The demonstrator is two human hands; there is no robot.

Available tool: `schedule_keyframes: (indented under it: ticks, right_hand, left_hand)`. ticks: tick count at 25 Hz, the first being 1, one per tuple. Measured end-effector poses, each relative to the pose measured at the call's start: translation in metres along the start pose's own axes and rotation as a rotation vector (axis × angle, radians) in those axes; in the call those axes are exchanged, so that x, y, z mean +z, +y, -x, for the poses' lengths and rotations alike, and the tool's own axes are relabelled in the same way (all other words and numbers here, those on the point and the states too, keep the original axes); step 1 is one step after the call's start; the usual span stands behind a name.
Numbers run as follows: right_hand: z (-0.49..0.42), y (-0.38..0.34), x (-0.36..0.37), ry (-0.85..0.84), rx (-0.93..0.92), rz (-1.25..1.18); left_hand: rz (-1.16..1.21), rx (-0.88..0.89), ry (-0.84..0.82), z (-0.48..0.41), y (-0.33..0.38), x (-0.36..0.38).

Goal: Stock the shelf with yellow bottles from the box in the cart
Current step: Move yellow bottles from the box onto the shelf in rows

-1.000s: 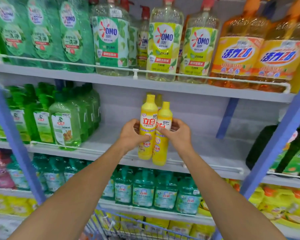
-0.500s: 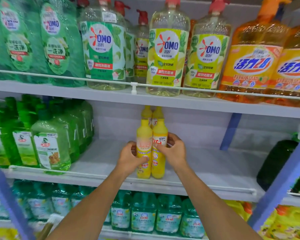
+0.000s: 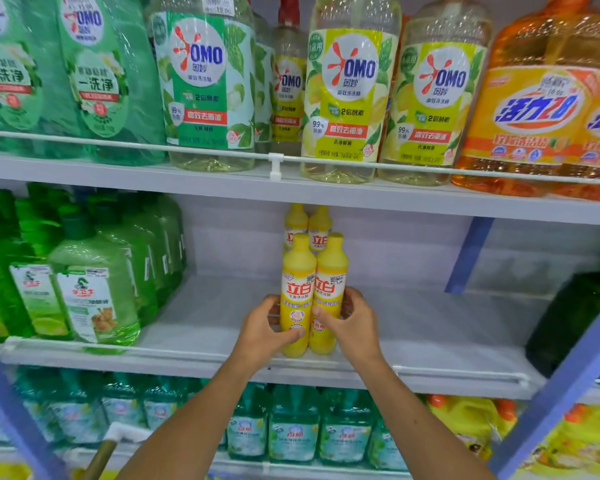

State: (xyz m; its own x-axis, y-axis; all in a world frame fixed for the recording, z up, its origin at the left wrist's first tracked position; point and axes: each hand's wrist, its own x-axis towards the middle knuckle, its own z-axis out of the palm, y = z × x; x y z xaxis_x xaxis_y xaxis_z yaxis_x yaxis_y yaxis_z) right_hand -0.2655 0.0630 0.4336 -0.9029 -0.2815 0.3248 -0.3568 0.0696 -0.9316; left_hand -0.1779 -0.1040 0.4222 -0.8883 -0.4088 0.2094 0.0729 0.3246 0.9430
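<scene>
Two yellow bottles stand side by side at the front of the middle shelf (image 3: 430, 344). My left hand (image 3: 262, 329) grips the left yellow bottle (image 3: 297, 282) low on its body. My right hand (image 3: 352, 322) grips the right yellow bottle (image 3: 331, 275) the same way. Both bottles are upright and touch each other, their bases on the shelf just behind the white front rail. Two more yellow bottles (image 3: 307, 225) stand directly behind them near the back wall. The cart and box are out of view.
Green bottles (image 3: 94, 285) crowd the left of the middle shelf; a dark green bottle (image 3: 568, 320) stands at its right. Bare shelf lies on both sides of the yellow bottles. Large OMO bottles (image 3: 343, 88) fill the shelf above. A blue upright (image 3: 565, 386) crosses at the right.
Both hands carried the two yellow bottles over the front rail and set them down on the middle shelf, in front of the two at the back. The view has moved closer.
</scene>
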Motion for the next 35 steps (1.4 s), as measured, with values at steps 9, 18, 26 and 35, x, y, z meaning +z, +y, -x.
schedule_keyframes:
  ticks: [9, 18, 26, 35]
  right_hand:
    - [-0.008, 0.006, -0.014, -0.221, 0.032, -0.053]
    - [0.008, 0.022, 0.006, -0.027, 0.055, 0.199]
    - [-0.026, 0.028, 0.018, -0.026, 0.086, 0.327]
    - [-0.067, 0.044, 0.031, -0.006, 0.122, 0.264]
  left_hand:
    - [0.029, 0.006, -0.032, -0.020, -0.011, -0.006]
    - [0.022, 0.010, -0.038, -0.027, -0.016, -0.005]
    - [0.001, 0.007, 0.054, -0.048, -0.026, 0.002]
    - [0.072, -0.030, 0.154, -0.086, -0.046, 0.016]
